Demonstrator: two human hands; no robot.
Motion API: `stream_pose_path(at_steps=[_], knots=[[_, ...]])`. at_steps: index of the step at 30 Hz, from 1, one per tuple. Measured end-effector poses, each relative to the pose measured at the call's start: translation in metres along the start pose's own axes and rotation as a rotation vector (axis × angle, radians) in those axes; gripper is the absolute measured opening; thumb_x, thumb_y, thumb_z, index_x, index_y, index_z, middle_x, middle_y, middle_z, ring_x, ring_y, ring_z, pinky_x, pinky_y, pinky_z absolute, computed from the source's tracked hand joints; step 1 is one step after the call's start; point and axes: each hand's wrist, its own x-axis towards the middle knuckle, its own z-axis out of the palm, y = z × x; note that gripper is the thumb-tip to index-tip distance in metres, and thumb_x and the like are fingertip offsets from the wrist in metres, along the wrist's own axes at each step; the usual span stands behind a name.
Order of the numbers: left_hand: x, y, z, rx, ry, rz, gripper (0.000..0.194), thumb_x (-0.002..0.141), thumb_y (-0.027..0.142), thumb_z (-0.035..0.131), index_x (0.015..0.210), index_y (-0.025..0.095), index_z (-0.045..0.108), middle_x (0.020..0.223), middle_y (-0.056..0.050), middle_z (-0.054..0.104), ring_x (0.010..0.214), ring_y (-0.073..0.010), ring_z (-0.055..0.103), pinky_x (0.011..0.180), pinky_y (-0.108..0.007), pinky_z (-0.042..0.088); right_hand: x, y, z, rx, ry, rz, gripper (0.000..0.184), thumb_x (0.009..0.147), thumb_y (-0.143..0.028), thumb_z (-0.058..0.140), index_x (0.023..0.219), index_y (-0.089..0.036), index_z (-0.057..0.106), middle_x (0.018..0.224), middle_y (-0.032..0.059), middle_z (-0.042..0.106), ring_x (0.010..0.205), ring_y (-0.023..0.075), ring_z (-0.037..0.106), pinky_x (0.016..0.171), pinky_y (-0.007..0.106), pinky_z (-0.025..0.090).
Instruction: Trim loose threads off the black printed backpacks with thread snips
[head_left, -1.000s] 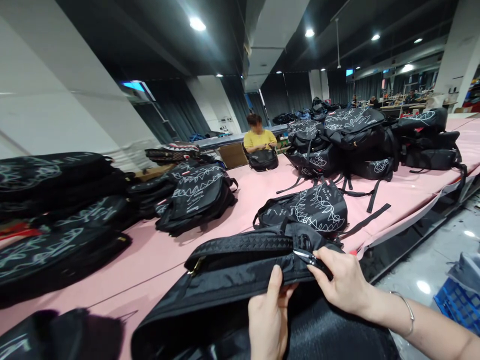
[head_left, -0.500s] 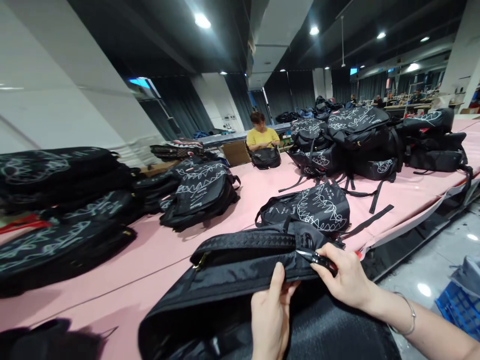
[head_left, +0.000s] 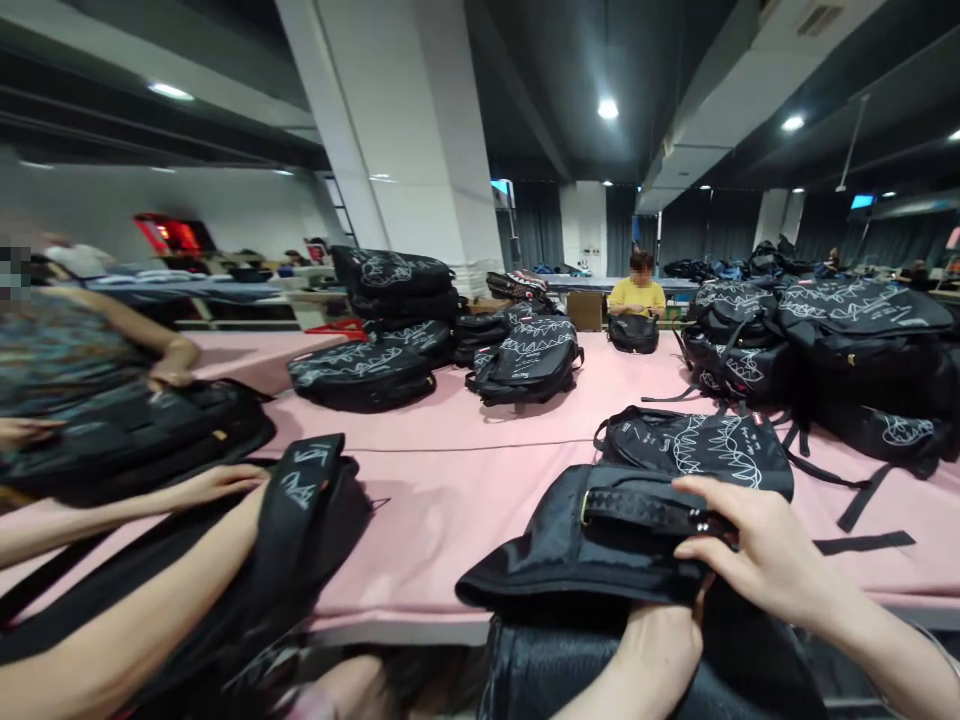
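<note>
A black backpack (head_left: 600, 545) lies on the pink table's front edge before me. My right hand (head_left: 757, 560) rests on its top by the woven handle (head_left: 637, 508), fingers pinched on the zipper pull (head_left: 701, 522). My left hand (head_left: 664, 650) grips the backpack's lower front from beneath, with the fingertips tucked out of sight under the fabric.
A co-worker's forearm (head_left: 112, 640) and hand (head_left: 210, 485) lie on another black bag (head_left: 300, 530) at my left. A second person (head_left: 67, 340) handles a bag (head_left: 142, 430) further left. Printed backpacks (head_left: 697, 445) are piled over the pink table (head_left: 450, 480). A person in yellow (head_left: 636, 295) sits at the far side.
The view has swung left, bringing the co-workers' arms and bags into sight. My left hand has dropped below the backpack's edge. My right hand stays at the zipper.
</note>
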Motion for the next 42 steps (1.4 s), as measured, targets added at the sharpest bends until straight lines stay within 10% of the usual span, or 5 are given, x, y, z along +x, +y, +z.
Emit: stream_pose_path(at_steps=[6, 15, 21, 31, 42], knots=[[-0.009, 0.021, -0.022, -0.283, -0.071, -0.073, 0.013, 0.058, 0.018, 0.072, 0.07, 0.023, 0.069, 0.075, -0.005, 0.071, 0.092, -0.0272, 0.062, 0.088, -0.035, 0.045, -0.009, -0.002, 0.012, -0.062, -0.214, -0.113, 0.013, 0.077, -0.012, 0.043, 0.074, -0.021, 0.051, 0.063, -0.0002, 0.058, 0.058, 0.0151, 0.055, 0.053, 0.025, 0.038], [-0.008, 0.034, -0.045, -0.975, 0.606, -0.254, 0.032, 0.068, 0.013, 0.068, 0.099, 0.016, 0.063, 0.1, -0.007, 0.068, 0.101, -0.0208, 0.06, 0.091, -0.034, 0.047, -0.025, 0.006, -0.003, -0.092, -0.265, -0.147, 0.01, 0.083, -0.018, 0.045, 0.076, -0.02, 0.051, 0.069, 0.001, 0.06, 0.061, 0.0138, 0.055, 0.055, 0.024, 0.039], [-0.018, 0.034, -0.037, -0.905, 0.646, -0.115, 0.042, 0.062, 0.013, 0.073, 0.102, 0.022, 0.062, 0.111, -0.004, 0.064, 0.116, -0.023, 0.049, 0.1, -0.035, 0.038, 0.003, -0.006, -0.03, 0.017, -0.253, 0.083, 0.009, 0.084, -0.021, 0.045, 0.092, -0.024, 0.049, 0.082, -0.0013, 0.06, 0.071, 0.0138, 0.056, 0.061, 0.023, 0.043], [-0.023, 0.021, -0.034, -0.634, 0.638, 0.079, 0.044, 0.062, 0.03, 0.074, 0.104, 0.022, 0.061, 0.109, -0.004, 0.064, 0.116, -0.0263, 0.047, 0.101, -0.037, 0.036, 0.062, -0.03, -0.009, -0.177, -0.236, -0.264, 0.006, 0.083, -0.017, 0.05, 0.078, -0.019, 0.051, 0.076, 0.0006, 0.058, 0.07, 0.014, 0.053, 0.063, 0.024, 0.04], [-0.025, 0.008, -0.038, -0.471, 0.616, 0.151, 0.032, 0.084, 0.032, 0.051, 0.112, 0.017, 0.051, 0.115, -0.008, 0.053, 0.097, -0.0204, 0.055, 0.08, -0.041, 0.048, 0.058, -0.046, -0.006, -0.34, -0.249, -0.23, 0.004, 0.085, -0.018, 0.048, 0.082, -0.018, 0.05, 0.081, 0.0029, 0.058, 0.075, 0.0159, 0.055, 0.065, 0.025, 0.039]])
